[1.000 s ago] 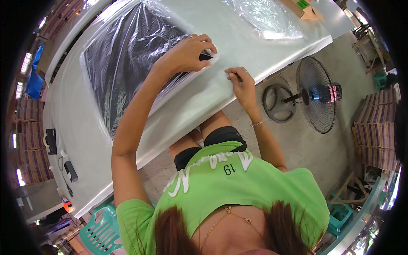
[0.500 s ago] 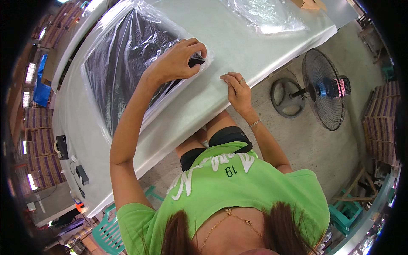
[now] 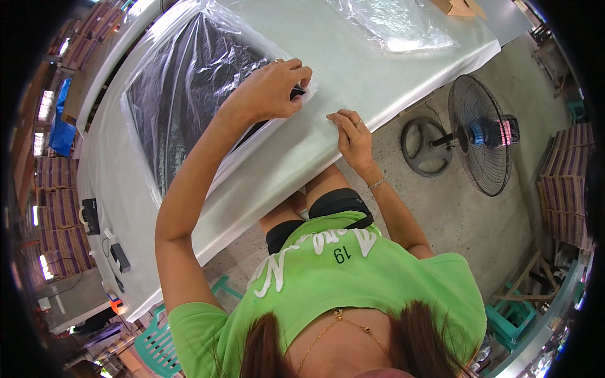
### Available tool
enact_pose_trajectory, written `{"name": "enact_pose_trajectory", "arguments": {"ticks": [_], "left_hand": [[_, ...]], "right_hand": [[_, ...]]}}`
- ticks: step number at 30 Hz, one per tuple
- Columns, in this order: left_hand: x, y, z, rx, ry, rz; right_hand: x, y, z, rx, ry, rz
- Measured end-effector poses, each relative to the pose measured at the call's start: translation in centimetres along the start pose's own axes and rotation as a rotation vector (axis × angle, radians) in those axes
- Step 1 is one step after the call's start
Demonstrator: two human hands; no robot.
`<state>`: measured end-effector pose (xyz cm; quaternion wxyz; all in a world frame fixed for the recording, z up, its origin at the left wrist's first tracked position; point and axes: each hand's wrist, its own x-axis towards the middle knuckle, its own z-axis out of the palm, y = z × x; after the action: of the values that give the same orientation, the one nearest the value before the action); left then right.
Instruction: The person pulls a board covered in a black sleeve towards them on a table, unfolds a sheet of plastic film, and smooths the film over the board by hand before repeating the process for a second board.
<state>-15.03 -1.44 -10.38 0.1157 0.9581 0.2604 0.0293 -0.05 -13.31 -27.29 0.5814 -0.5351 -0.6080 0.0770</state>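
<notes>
A large dark flat sheet or panel (image 3: 183, 82) lies inside a clear plastic bag (image 3: 142, 138) on the white-covered table (image 3: 372, 82). My left hand (image 3: 271, 91) reaches over it, with fingers and thumb curled closed around the bag's right corner. A bit of black shows between these fingers. Close to the table's near edge, right of that corner, rests my right hand (image 3: 354, 135). Its fingers are bent and pressed together, the tips at the table surface; whether they hold anything small is too hard to see.
More clear plastic (image 3: 400, 25) lies at the table's far side, near a brown cardboard piece (image 3: 459, 7). A standing fan (image 3: 482, 135) is on the floor at right. A tape dispenser (image 3: 91, 216) and a black block with a cable (image 3: 120, 258) sit at the table's left end.
My left hand has shifted slightly to the right along the bag's corner, and its elbow has swung a little to the left. My right hand stays almost still.
</notes>
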Motion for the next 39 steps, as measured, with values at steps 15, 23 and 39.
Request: {"name": "enact_pose_trajectory", "arguments": {"ticks": [15, 23, 39], "left_hand": [[0.5, -0.8, -0.3, -0.061, -0.047, 0.004], [0.6, -1.7, -0.3, -0.117, -0.038, 0.039], [0.9, -0.9, 0.0, -0.031, -0.043, -0.025]], "right_hand": [[-0.3, 0.5, 0.2, -0.039, 0.015, -0.03], [-0.3, 0.7, 0.3, -0.022, 0.03, -0.068], [-0.4, 1.1, 0.6, -0.054, 0.043, -0.097]]}}
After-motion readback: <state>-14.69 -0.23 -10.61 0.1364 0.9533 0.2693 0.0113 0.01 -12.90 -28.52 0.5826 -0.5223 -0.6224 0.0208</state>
